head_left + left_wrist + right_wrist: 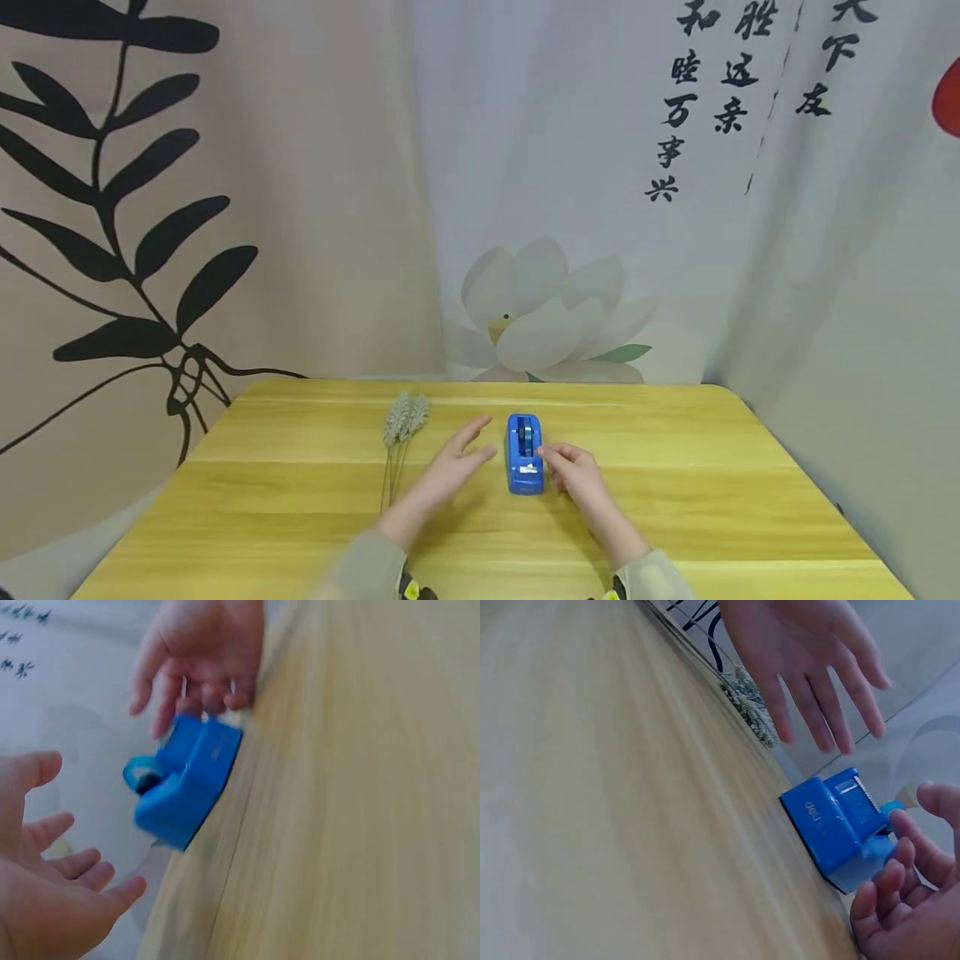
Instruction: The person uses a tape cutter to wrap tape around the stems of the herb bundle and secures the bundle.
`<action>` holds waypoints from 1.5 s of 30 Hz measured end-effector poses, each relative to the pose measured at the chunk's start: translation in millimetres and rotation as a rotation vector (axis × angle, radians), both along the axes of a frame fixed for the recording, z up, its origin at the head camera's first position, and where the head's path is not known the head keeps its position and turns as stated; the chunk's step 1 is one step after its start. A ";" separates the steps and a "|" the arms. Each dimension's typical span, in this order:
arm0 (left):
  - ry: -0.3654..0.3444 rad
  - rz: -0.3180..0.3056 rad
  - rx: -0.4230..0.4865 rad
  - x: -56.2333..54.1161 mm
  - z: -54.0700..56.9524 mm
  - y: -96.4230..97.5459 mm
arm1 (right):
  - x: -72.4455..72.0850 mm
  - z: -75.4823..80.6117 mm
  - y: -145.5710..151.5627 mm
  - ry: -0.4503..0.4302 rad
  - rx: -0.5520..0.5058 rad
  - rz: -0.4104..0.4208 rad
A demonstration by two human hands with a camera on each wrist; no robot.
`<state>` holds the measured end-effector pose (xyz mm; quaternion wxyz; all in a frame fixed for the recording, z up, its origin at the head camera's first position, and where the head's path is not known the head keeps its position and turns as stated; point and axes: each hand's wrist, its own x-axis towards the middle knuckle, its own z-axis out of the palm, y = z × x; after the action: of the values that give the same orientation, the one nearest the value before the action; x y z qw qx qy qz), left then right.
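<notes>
A blue tape dispenser (526, 483) sits on the wooden table with a roll of tape (137, 771) in its top. My left hand (453, 471) hovers at its left side, fingers extended and apart from it, holding nothing. On the other side is my right hand (576, 472), its fingers loosely bent. Its index fingertip (901, 819) is beside the tape roll, and I cannot tell whether it touches. In the right wrist view a gap shows between that finger and the thumb. The dispenser's cutting edge (866, 793) faces the near side.
Several dried grass stems with fluffy heads (405, 417) lie on the table (300, 492), left of my left hand. Behind the table hangs a pale curtain (337, 208) printed with dark leaves, a lotus and writing.
</notes>
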<state>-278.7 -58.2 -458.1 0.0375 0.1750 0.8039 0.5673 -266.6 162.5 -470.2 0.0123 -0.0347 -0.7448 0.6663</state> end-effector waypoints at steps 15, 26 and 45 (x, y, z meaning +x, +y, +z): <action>-0.230 0.050 0.341 -17.5 -14.5 43.3 | -0.2 -13.1 -8.4 0.029 -0.015 -0.043; -0.220 -0.031 0.217 -24.3 -23.5 38.5 | -2.1 -14.8 -8.2 0.044 -0.025 -0.037; -0.170 -0.016 0.126 -26.5 -28.4 40.0 | 4.6 -2.5 -7.7 0.003 0.039 0.002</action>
<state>-305.2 -18.3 -486.5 0.0993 0.1348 0.7592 0.6290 -262.0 154.8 -472.7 0.0135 -0.0328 -0.7575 0.6519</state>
